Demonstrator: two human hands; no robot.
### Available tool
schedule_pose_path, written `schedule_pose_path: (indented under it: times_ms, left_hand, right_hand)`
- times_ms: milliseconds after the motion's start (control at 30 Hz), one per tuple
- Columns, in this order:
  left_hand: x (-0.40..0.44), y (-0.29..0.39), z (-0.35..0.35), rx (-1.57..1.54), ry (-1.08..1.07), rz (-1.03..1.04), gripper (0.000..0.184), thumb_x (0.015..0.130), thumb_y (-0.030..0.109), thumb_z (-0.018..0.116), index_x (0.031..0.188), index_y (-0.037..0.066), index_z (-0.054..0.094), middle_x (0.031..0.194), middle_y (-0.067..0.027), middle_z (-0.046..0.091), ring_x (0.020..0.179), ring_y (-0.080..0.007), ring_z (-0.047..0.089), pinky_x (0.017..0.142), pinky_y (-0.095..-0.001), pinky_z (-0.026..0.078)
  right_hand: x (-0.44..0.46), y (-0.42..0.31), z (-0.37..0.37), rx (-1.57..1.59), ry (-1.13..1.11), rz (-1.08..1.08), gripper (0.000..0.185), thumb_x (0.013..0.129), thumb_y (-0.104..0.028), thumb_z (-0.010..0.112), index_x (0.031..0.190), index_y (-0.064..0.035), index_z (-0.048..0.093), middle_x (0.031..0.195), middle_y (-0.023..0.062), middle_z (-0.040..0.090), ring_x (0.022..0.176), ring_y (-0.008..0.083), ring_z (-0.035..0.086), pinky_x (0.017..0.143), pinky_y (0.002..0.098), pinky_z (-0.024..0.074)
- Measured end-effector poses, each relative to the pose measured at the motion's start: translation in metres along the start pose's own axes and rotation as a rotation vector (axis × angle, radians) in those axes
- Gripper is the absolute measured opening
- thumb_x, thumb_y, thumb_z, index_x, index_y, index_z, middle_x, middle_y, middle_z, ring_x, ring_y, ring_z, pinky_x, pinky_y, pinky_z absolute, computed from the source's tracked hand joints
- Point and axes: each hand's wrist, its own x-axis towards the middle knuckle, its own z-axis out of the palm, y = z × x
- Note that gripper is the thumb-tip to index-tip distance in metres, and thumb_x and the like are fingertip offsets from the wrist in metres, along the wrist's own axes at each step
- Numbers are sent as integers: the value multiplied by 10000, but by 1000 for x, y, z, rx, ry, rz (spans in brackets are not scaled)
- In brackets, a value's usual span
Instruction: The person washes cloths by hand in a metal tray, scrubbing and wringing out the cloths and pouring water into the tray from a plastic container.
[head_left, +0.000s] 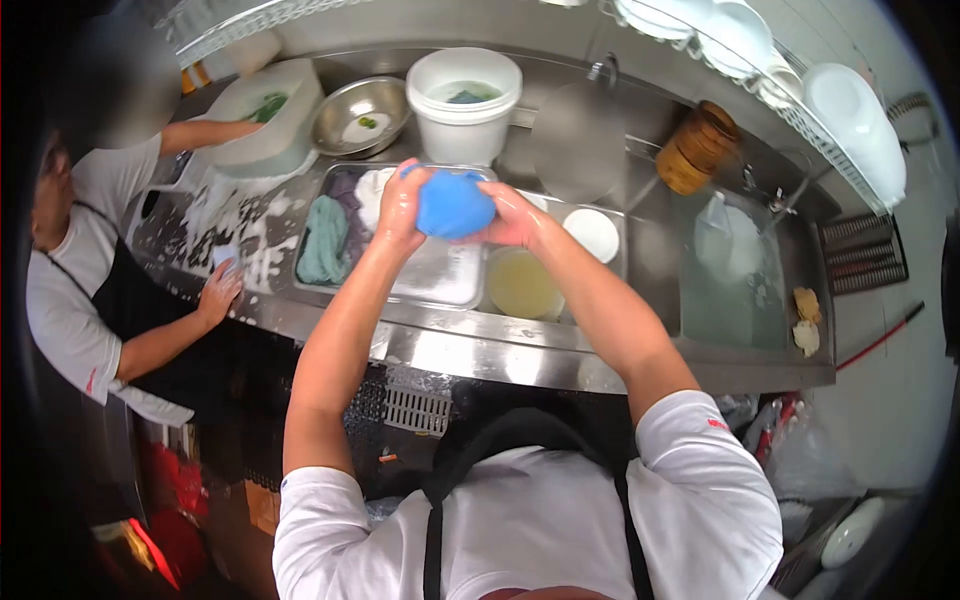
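Observation:
Both of my hands hold a bunched blue cloth (455, 204) above a metal tray (440, 284). My left hand (402, 208) grips its left side, and my right hand (512, 218) closes on its right side. In the tray's left part lie a teal cloth (323, 243), a purple-grey cloth (347, 200) and a white cloth (374, 195). Just below my right hand is a round container of yellowish liquid (524, 284). A white round dish (592, 235) sits to the right of it.
A white bucket (464, 130), a steel bowl (360, 115) and a white tub (300, 95) stand behind. At the left a co-worker's hand (219, 291) wipes the soapy counter (262, 235). On the right are a water-filled sink (735, 310), a wooden container (697, 148) and a dish rack (825, 115).

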Motion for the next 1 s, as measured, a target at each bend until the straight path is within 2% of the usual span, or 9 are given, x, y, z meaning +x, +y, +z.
schedule_pose_path:
  times_ms: [100, 200, 333, 433, 667, 800, 833, 933, 1000]
  left_hand:
    - [3, -21, 11, -127, -59, -375, 309, 938, 338, 554, 1089, 70, 587, 983, -60, 664, 872, -189, 642, 786, -356, 528]
    - [-12, -51, 22, 36, -378, -603, 475, 973, 479, 481, 1241, 89, 524, 1170, -96, 630, 998, -226, 639, 806, -395, 536]
    - [-62, -95, 54, 181, -522, -530, 570, 992, 474, 445, 1414, 100, 360, 1406, -209, 448, 1089, -297, 606, 844, -405, 550]
    - [-77, -128, 64, 48, -579, -464, 523, 1007, 436, 427, 1405, 98, 384, 1376, -231, 472, 1109, -319, 605, 860, -419, 558]
    - [-81, -192, 120, -26, -369, -413, 499, 998, 423, 464, 1366, 87, 431, 1314, -191, 541, 1076, -270, 607, 846, -384, 542]
    - [-82, -205, 150, 39, -373, -410, 498, 983, 416, 510, 1357, 97, 433, 1299, -163, 557, 1072, -242, 604, 844, -361, 527]
    - [-82, -208, 155, 53, -360, -419, 497, 980, 414, 517, 1353, 96, 435, 1298, -160, 558, 1069, -239, 605, 842, -358, 527]
    - [-84, -213, 160, 110, -338, -450, 501, 971, 410, 538, 1347, 94, 437, 1293, -151, 560, 1059, -229, 607, 837, -350, 525]
    - [-84, -213, 155, 157, -323, -446, 512, 964, 414, 550, 1347, 94, 436, 1289, -146, 561, 1053, -224, 608, 833, -345, 523]
  right_hand:
    - [-64, 12, -24, 287, -187, -116, 469, 885, -357, 603, 1263, -88, 532, 1145, 130, 632, 1039, 289, 608, 784, 405, 520]
    - [-89, 46, -75, 456, -12, -251, 360, 853, -317, 618, 1144, -107, 590, 1082, 105, 647, 896, 244, 631, 675, 365, 503]
    - [-184, 45, -143, 707, 129, -471, 250, 797, -233, 596, 994, -83, 628, 1064, 84, 649, 971, 284, 619, 868, 479, 512]
    - [-310, 3, -168, 859, 240, -698, 412, 771, -276, 586, 1086, -11, 600, 1174, 152, 617, 1091, 339, 577, 1045, 543, 387]
    - [-567, -64, -314, 573, 1000, -1616, 348, 794, -278, 568, 1087, -91, 563, 1116, 70, 608, 1043, 240, 595, 915, 442, 494]
    - [-654, -89, -407, 280, 1368, -1841, 390, 855, -218, 567, 1189, -27, 500, 1174, 120, 576, 1068, 258, 576, 924, 406, 470]
    - [-659, -86, -438, 132, 1436, -1872, 416, 871, -208, 576, 1222, -4, 483, 1186, 137, 573, 1083, 262, 572, 939, 402, 460]
    - [-637, -58, -503, 64, 2139, -1140, 461, 904, -184, 601, 1273, 39, 439, 1226, 175, 531, 1139, 291, 531, 992, 400, 414]
    - [-601, -34, -505, 1, 2231, -1069, 515, 913, -213, 619, 1303, 50, 409, 1257, 180, 498, 1156, 292, 507, 1011, 393, 390]
